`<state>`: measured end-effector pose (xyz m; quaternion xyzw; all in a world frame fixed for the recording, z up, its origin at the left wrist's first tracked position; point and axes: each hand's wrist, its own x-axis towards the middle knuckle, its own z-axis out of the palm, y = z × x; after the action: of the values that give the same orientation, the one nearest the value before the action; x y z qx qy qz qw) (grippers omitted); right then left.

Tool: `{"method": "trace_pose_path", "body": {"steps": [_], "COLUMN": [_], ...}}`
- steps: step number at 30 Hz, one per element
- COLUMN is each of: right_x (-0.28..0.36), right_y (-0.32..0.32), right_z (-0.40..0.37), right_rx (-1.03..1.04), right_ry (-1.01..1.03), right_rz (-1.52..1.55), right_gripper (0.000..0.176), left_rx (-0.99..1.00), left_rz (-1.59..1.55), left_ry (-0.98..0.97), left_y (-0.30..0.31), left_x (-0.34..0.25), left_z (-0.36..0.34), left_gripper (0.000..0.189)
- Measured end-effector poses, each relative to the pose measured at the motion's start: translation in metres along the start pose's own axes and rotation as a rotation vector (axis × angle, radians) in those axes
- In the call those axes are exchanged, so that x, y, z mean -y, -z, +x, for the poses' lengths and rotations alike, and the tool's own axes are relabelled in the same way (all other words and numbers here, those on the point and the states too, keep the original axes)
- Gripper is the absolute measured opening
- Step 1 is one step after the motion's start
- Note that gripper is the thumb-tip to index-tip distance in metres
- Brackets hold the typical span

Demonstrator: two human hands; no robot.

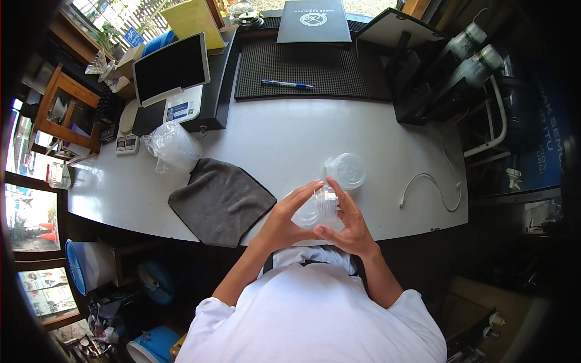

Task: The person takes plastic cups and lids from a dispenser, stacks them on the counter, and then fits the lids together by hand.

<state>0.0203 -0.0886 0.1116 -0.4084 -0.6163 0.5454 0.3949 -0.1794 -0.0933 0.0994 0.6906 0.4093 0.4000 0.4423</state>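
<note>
Close to the table's front edge, my left hand [284, 216] and my right hand [354, 228] curve around a stack of clear plastic lids [325, 204]. The stack is turned on its side, with the rims showing as thin lines between my fingers and thumbs. Just beyond my fingertips, another pile of clear plastic lids [347, 170] rests on the white table [290, 139]. To the left of my left hand lies a dark grey cloth [221, 199], its corner hanging at the table edge.
A crumpled clear plastic bag [172, 147] sits behind the cloth, near a tablet [172, 68] on a stand. A pen [287, 84] lies on the black rubber mat [339, 72]. At right are a white cable [417, 177] and a black holder [417, 91] with stacked cups [475, 66].
</note>
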Motion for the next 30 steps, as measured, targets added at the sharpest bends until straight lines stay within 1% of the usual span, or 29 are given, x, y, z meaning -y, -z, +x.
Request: {"method": "trace_pose_path", "body": {"steps": [2, 3, 6, 7, 10, 11, 14, 17, 20, 23, 26, 30], "right_x": [-0.006, -0.01, -0.005, -0.013, -0.041, -0.052, -0.054, -0.063, -0.053, -0.059, -0.059, -0.056], "right_y": [0.013, 0.022, 0.034, 0.037, 0.031, 0.03, 0.025, 0.027, 0.028, 0.037, 0.038, 0.033], "right_z": [0.004, 0.009, 0.03, 0.036, 0.045, 0.045, 0.045, 0.049, 0.049, 0.049, 0.046, 0.047], "right_rx": [-0.019, -0.083, -0.403, -0.41, -0.373, -0.344, -0.37, -0.377, -0.349, -0.321, -0.314, -0.281], "right_ry": [0.029, 0.039, 0.172, 0.094, 0.031, -0.012, -0.034, 0.023, 0.005, 0.011, 0.015, -0.077], "right_rz": [-0.058, -0.128, -0.665, -0.796, -1.107, -1.171, -1.181, -1.071, -1.009, -0.951, -0.97, -0.999], "right_gripper": [0.098, 0.099, 0.097, 0.096, 0.096, 0.095, 0.096, 0.097, 0.096, 0.094, 0.093, 0.094], "left_rx": [-0.025, -0.057, -0.194, -0.213, -0.199, -0.23, -0.211, -0.21, -0.189, -0.17, -0.144, -0.148], "left_rz": [0.154, 0.179, 0.049, 0.131, 0.282, 0.24, 0.288, 0.248, 0.233, 0.22, 0.217, 0.19], "left_ry": [-0.089, -0.094, -0.054, -0.044, -0.006, 0.036, 0.114, 0.165, 0.199, 0.199, 0.194, 0.202], "left_y": [-0.004, -0.005, -0.001, 0.004, 0.018, 0.02, 0.025, 0.024, 0.021, 0.019, 0.02, 0.021], "left_x": [-0.012, -0.018, -0.012, -0.008, 0.001, -0.002, 0.006, 0.014, 0.014, 0.018, 0.021, 0.021], "left_z": [0.007, 0.008, 0.003, 0.001, -0.008, -0.012, -0.025, -0.032, -0.034, -0.035, -0.035, -0.035], "left_gripper": [0.109, 0.114, 0.111, 0.099, 0.08, 0.065, 0.061, 0.057, 0.055, 0.053, 0.051, 0.051]}}
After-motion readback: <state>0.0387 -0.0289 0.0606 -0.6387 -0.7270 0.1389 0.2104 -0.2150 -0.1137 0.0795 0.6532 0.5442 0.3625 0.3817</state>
